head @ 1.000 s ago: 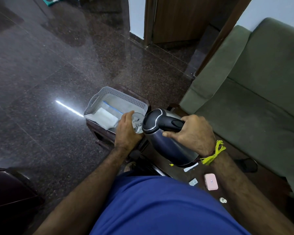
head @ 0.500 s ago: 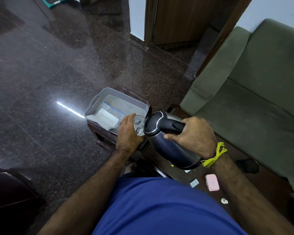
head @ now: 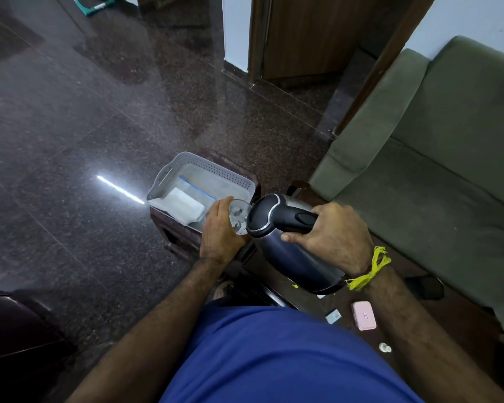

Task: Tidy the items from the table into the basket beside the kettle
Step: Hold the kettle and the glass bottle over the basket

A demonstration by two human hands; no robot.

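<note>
Both hands are full: right hand (head: 332,231) grips the tilted kettle (head: 288,245), left hand (head: 218,228) the glass (head: 239,218); overshooting could spill into the basket (head: 216,170).

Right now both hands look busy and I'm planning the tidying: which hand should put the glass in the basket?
Left. The left hand already holds the glass beside the basket; the right hand grips the kettle.
</note>
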